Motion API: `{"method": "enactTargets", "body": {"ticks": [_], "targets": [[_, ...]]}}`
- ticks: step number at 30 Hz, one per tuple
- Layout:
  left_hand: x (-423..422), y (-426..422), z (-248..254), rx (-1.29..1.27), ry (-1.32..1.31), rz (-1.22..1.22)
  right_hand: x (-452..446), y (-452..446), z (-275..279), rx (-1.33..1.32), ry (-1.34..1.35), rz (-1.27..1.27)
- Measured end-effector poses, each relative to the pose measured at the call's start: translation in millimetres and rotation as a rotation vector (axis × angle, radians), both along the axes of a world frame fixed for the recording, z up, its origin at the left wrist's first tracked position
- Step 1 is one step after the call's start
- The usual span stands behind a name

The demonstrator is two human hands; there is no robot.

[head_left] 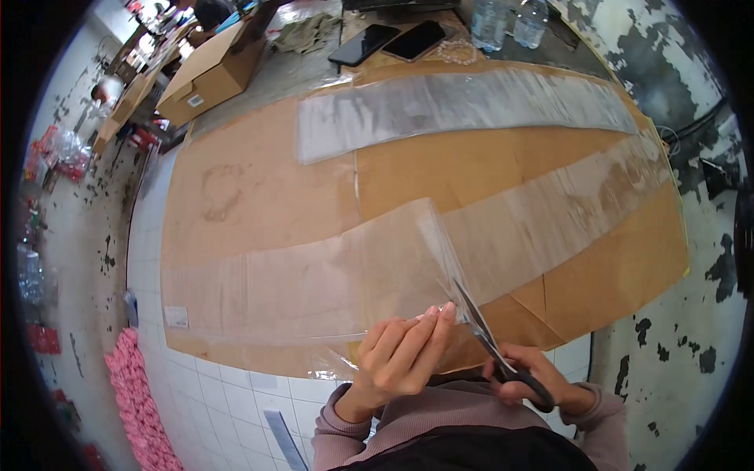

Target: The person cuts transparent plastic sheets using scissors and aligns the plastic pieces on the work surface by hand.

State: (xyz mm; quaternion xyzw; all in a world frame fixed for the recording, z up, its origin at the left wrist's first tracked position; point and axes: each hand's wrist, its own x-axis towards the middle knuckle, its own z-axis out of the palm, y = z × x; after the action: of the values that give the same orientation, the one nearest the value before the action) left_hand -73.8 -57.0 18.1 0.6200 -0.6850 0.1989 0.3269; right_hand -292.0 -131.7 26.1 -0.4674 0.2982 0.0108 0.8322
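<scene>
My right hand (534, 378) is wrapped round the dark handles of a pair of scissors (488, 337). The blades point up and away and lie at the right-hand edge of a clear plastic sheet (306, 279). With closed fingertips, my left hand (404, 351) pinches the sheet's near edge, just left of the blades. A narrow folded band runs from there to the sheet's far corner. Beyond the scissors, a second clear plastic strip (558, 212) stretches to the right. How far the blades have cut into the film I cannot make out.
A large cardboard sheet (259, 180) covers the work surface. Across its far side lies another plastic strip (463, 106). Behind are a phone (364, 45), a second phone (414, 41), a beaded string (457, 53), water bottles (531, 23) and a cardboard box (208, 71). Pink knotted material (140, 400) is lower left.
</scene>
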Motion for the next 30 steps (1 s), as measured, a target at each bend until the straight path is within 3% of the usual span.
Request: {"method": "enactTargets", "body": {"ticks": [6,15,30], "targets": [[-7,5,7,0.029,-0.060,0.016,32,27,-11,-0.149,-0.119,-0.223],[-3,15,10,0.001,-0.066,0.042,47,31,4,-0.344,-0.049,-0.100],[3,16,8,0.017,-0.128,0.046,53,39,-2,-0.303,-0.007,-0.208]]}}
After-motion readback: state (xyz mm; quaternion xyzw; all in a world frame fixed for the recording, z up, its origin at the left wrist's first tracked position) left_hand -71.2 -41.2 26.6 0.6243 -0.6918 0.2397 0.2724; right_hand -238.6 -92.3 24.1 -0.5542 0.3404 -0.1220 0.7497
